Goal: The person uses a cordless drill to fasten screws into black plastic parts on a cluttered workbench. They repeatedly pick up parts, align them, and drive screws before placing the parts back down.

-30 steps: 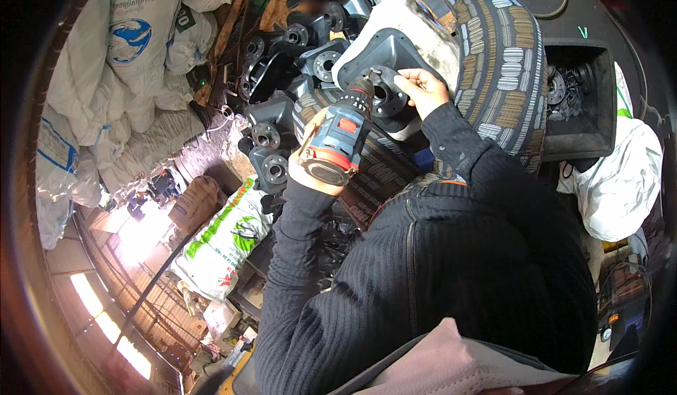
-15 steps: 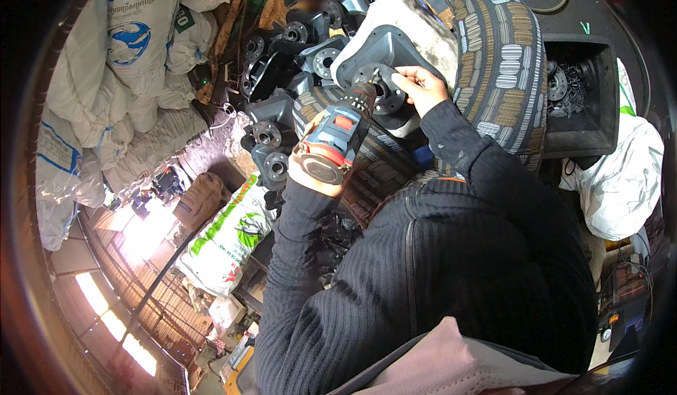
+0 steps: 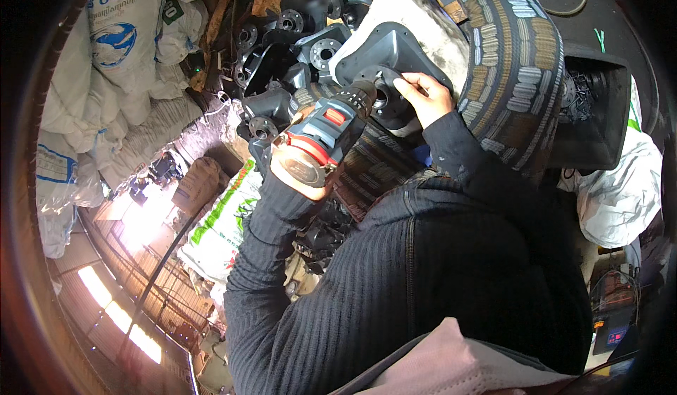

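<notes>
My left hand (image 3: 280, 159) is wrapped round a grey and red cordless drill (image 3: 319, 133). The drill's chuck (image 3: 360, 95) points up and right, at the round flange of a black flanged part (image 3: 395, 51). A small shiny piece, perhaps a screw, shows at the flange by the chuck; the bit's tip is hard to make out. My right hand (image 3: 431, 100) has thumb and fingers drawn together on the right rim of that flange. The part leans against a white sack (image 3: 427, 18) over a patterned cushion-like roll (image 3: 504, 78).
More black flanged parts (image 3: 325, 54) are heaped behind and left of the drill. A black bin (image 3: 603, 116) at the right holds loose screws (image 3: 580, 99). Stuffed white sacks (image 3: 127, 50) line the left, and a white bag (image 3: 620, 183) lies below the bin.
The drill has shifted slightly left and its chuck sits closer to the flange. My right fingers have moved a little right, from near the bit to the flange's rim.
</notes>
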`<control>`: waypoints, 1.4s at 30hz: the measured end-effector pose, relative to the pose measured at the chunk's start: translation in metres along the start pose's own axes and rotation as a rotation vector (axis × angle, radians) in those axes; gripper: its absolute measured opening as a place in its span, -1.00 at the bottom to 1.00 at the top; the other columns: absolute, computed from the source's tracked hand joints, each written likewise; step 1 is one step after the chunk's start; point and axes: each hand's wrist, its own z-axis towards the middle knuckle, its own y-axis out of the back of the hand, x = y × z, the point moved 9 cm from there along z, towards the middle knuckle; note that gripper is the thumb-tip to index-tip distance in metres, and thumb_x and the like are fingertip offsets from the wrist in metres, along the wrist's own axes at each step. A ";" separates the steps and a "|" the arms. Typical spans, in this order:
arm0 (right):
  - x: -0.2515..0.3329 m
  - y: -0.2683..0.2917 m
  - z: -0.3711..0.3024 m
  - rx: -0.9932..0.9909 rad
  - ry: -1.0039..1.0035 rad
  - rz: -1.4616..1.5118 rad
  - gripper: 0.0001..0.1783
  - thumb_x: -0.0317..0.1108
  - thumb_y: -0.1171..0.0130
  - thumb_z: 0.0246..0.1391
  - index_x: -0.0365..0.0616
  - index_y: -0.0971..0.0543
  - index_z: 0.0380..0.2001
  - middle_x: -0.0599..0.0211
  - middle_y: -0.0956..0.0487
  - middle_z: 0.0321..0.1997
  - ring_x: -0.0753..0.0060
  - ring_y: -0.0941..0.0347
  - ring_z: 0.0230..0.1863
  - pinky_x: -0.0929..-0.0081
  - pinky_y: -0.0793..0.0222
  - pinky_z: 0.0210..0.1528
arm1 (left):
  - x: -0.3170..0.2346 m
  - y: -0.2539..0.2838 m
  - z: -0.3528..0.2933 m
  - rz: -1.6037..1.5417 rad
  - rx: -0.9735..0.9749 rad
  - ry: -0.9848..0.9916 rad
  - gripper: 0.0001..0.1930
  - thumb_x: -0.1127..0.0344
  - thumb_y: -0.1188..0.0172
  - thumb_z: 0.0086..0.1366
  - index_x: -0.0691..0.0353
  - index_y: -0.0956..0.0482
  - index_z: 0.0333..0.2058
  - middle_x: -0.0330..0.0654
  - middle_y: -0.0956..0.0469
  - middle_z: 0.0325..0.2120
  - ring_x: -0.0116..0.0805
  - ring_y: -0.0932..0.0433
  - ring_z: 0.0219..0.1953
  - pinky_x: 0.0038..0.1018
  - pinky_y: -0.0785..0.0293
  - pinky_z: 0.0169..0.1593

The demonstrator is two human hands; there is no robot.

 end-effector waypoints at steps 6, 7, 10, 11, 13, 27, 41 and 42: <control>0.007 0.006 -0.003 -0.048 0.054 -0.116 -0.73 -0.26 -0.27 -0.05 -0.24 -0.58 -0.34 0.35 -0.52 -0.38 0.54 -0.44 -0.34 0.59 -0.34 -0.25 | 0.020 -0.023 -0.004 -0.612 0.097 0.326 -0.63 0.25 0.03 0.18 0.17 -0.38 -0.02 -0.11 -0.47 -0.12 -0.21 -0.48 -0.08 -0.32 -0.39 0.01; 0.009 0.006 -0.003 -0.041 0.051 -0.106 -0.76 -0.30 -0.26 -0.04 -0.25 -0.58 -0.35 0.41 -0.48 -0.40 0.61 -0.40 -0.36 0.64 -0.31 -0.27 | 0.026 -0.031 -0.009 -0.755 0.108 0.407 -0.63 0.24 0.04 0.19 0.16 -0.37 -0.02 -0.11 -0.46 -0.11 -0.21 -0.48 -0.08 -0.31 -0.39 0.01; 0.014 0.007 -0.004 -0.027 0.053 -0.101 -0.82 -0.38 -0.24 -0.01 -0.27 -0.57 -0.36 0.53 -0.40 -0.45 0.73 -0.30 -0.42 0.73 -0.25 -0.31 | 0.037 -0.057 -0.021 -0.994 0.113 0.549 -0.62 0.20 0.07 0.21 0.14 -0.35 0.00 -0.11 -0.45 -0.10 -0.18 -0.46 -0.06 -0.26 -0.39 0.01; 0.016 0.007 -0.005 -0.029 0.060 -0.113 -0.83 -0.38 -0.24 -0.01 -0.27 -0.57 -0.37 0.54 -0.40 -0.45 0.73 -0.30 -0.42 0.73 -0.24 -0.32 | 0.040 -0.064 -0.024 -1.037 0.107 0.575 -0.61 0.19 0.08 0.22 0.14 -0.35 0.01 -0.11 -0.45 -0.09 -0.18 -0.46 -0.06 -0.25 -0.38 0.01; 0.018 0.008 -0.006 -0.028 0.063 -0.134 -0.83 -0.37 -0.24 0.00 -0.27 -0.57 -0.38 0.54 -0.39 -0.45 0.73 -0.30 -0.43 0.73 -0.23 -0.33 | 0.043 -0.075 -0.029 -1.091 0.083 0.608 -0.60 0.16 0.10 0.23 0.13 -0.33 0.02 -0.11 -0.44 -0.08 -0.16 -0.45 -0.05 -0.22 -0.38 0.01; 0.010 0.004 0.034 0.077 0.043 0.111 -0.71 -0.12 -0.26 -0.03 -0.12 -0.55 -0.41 0.57 -0.46 -0.55 0.75 -0.28 -0.58 0.71 -0.23 -0.53 | -0.024 -0.046 -0.103 -1.161 -0.085 0.479 -0.44 0.09 -0.10 0.16 0.12 -0.24 0.12 -0.02 -0.45 -0.08 -0.17 -0.51 -0.11 -0.25 -0.50 -0.15; 0.059 -0.167 0.232 0.054 0.154 -0.602 -0.54 -0.05 -0.26 -0.07 -0.19 -0.56 -0.20 0.24 -0.56 -0.30 0.44 -0.45 -0.39 0.53 -0.47 -0.50 | -0.066 -0.149 -0.191 -0.755 -0.227 0.726 -0.13 0.27 -0.26 -0.12 0.07 -0.06 0.21 -0.07 -0.38 -0.10 -0.03 -0.47 -0.19 -0.17 -0.30 -0.12; 0.043 -0.160 0.243 0.012 0.082 -0.508 -0.52 -0.05 -0.26 -0.06 -0.19 -0.55 -0.18 0.20 -0.56 -0.29 0.42 -0.45 -0.42 0.51 -0.48 -0.51 | -0.067 -0.151 -0.193 -0.737 -0.214 0.715 -0.13 0.27 -0.26 -0.13 0.08 -0.06 0.21 -0.08 -0.38 -0.10 -0.05 -0.46 -0.19 -0.18 -0.29 -0.12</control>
